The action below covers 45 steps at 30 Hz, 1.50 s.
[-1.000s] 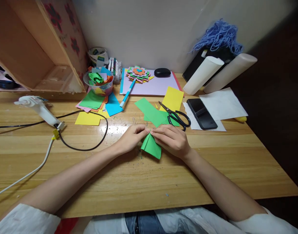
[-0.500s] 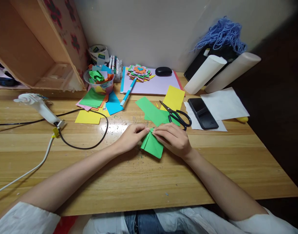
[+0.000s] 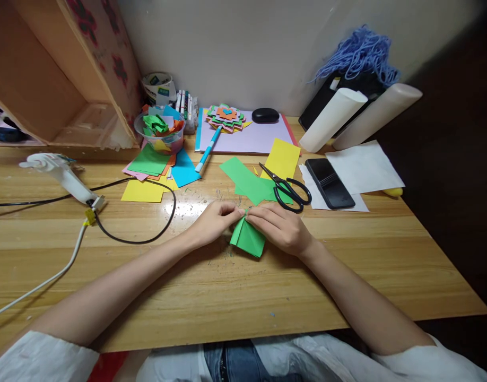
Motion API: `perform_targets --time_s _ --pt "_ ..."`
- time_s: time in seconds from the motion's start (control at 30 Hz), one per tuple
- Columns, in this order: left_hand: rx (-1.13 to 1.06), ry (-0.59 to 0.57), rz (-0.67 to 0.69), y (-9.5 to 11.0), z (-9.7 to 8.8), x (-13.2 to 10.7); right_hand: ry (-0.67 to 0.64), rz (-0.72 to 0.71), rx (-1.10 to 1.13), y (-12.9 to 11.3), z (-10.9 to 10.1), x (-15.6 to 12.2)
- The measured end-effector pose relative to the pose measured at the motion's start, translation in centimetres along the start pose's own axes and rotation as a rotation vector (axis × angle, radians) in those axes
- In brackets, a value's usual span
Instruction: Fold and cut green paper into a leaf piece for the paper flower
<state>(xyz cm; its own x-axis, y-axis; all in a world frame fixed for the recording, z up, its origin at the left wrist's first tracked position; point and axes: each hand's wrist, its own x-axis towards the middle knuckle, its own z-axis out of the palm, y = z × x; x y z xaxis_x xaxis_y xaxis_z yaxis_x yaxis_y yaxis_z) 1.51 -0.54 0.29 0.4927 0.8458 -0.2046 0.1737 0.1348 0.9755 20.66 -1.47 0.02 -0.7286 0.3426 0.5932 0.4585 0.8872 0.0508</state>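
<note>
A folded green paper (image 3: pixel 248 238) lies on the wooden desk (image 3: pixel 227 297) in front of me. My left hand (image 3: pixel 216 222) pinches its upper tip from the left, fingers closed on it. My right hand (image 3: pixel 282 228) presses and pinches the same top corner from the right, covering the paper's right side. Both hands meet at the fold's tip.
Black scissors (image 3: pixel 288 189) rest on green and yellow sheets just behind my hands. A phone (image 3: pixel 329 183), white sheets and two paper rolls (image 3: pixel 334 119) lie at the right. A glue gun (image 3: pixel 64 176) with cables sits at the left, a scrap bowl (image 3: pixel 159 132) and layered paper flower (image 3: pixel 226 118) behind.
My hands stay at the paper's tip; the fingers shift slightly along the fold. The view has drifted a little, otherwise nothing moved.
</note>
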Motion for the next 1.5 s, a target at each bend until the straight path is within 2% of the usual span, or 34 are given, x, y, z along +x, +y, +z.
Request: perform_targets --time_s 0.27,0.37,0.43,0.53,0.63,0.77,0.93,1.23,1.5 --pt "-0.070 0.080 0.019 0.2 0.0 0.2 -0.003 0.090 0.027 0.1 0.1 0.1" --pt "-0.071 0.134 0.031 0.2 0.0 0.3 0.014 0.178 0.124 0.0 -0.1 0.4" --pt "-0.049 0.141 0.043 0.2 0.0 0.2 0.069 0.337 0.266 -0.1 -0.2 0.6" --pt "0.052 0.141 0.113 0.0 0.2 0.1 0.138 0.678 0.542 -0.1 -0.2 0.6" --pt "0.221 0.199 0.216 -0.1 0.4 -0.2 0.054 0.947 0.843 0.2 0.0 0.5" --pt "0.412 0.229 0.312 0.1 0.4 -0.4 -0.063 1.107 1.074 0.5 0.1 0.5" --pt "0.492 0.201 0.369 0.5 0.4 -0.7 -0.086 1.147 1.143 0.3 -0.1 0.8" --pt "0.381 0.174 0.212 0.2 0.8 -0.6 -0.011 1.127 1.012 -0.4 -0.1 1.1" --pt "0.251 0.178 0.234 0.0 0.7 -0.4 -0.026 1.107 0.959 -0.3 0.1 0.8"
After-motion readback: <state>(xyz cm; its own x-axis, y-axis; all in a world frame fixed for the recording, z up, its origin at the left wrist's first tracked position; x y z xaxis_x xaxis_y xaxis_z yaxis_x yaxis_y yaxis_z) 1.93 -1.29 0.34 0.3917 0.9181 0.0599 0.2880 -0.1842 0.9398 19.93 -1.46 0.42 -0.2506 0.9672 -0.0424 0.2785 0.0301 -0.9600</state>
